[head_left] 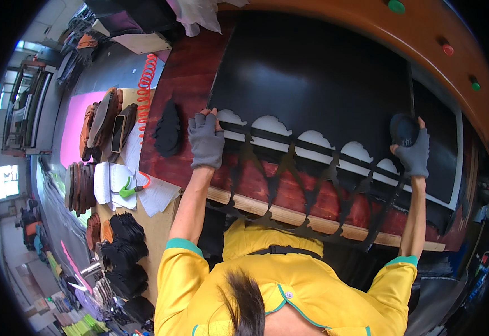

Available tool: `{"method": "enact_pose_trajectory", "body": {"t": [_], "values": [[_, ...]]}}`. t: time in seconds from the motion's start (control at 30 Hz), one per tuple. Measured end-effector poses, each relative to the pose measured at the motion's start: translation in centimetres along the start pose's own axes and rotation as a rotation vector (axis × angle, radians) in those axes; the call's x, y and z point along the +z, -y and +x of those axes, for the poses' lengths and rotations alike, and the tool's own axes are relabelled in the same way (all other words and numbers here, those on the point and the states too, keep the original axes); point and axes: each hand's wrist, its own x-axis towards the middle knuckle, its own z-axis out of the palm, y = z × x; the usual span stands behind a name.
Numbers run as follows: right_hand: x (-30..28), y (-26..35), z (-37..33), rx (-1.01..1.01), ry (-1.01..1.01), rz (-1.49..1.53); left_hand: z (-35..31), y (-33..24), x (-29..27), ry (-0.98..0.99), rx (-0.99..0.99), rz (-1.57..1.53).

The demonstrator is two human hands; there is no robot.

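A large black sheet (311, 67) covers the dark red table in front of me. Its near part is a lattice of cut-out, sole-like openings (281, 168), sagging over the table's front edge toward my body. White material (314, 147) shows through the gaps. My left hand (205, 141), in a grey fingerless glove, is closed on the sheet's left edge, fingers curled. At the right, my gloved right hand (413, 151) has its thumb and fingers around a dark rounded piece (404, 130) with pale markings, lying on the sheet. Part of that piece is hidden by the hand.
A black sole-shaped stack (168, 130) lies left of my left hand. Farther left are a coiled red hose (146, 84), a green air gun (126, 188), a phone (119, 133) and piles of soles (125, 241). An orange-brown machine beam (423, 28) with buttons spans the far side.
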Motion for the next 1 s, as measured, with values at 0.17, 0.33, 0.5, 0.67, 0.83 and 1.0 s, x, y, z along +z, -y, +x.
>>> {"method": "enact_pose_trajectory", "body": {"t": [0.17, 0.33, 0.5, 0.67, 0.83, 1.0], "values": [[1.0, 6.6, -0.4, -0.556, 0.034, 0.065, -0.8, -0.4, 0.0, -0.005, -0.032, -0.109], [4.7, 17.6, 1.8, -1.128, 0.156, -0.189, -1.4, 0.0, -0.3, -0.016, -0.068, -0.242], [11.4, 27.6, 4.7, -1.683, 0.051, -0.392, -1.6, -0.3, -0.9, -0.022, -0.147, -0.423], [14.1, 31.7, 5.7, -1.609, -0.085, -0.498, -0.7, 0.5, -1.7, 0.063, -0.178, -0.459], [13.1, 28.8, -1.2, -0.355, 0.34, 0.425, 1.5, 1.1, -0.1, 0.049, -0.085, -0.448], [18.7, 28.6, -8.6, -0.516, -0.021, 0.145, 1.1, 0.0, 0.8, 0.047, -0.065, -0.391]]}}
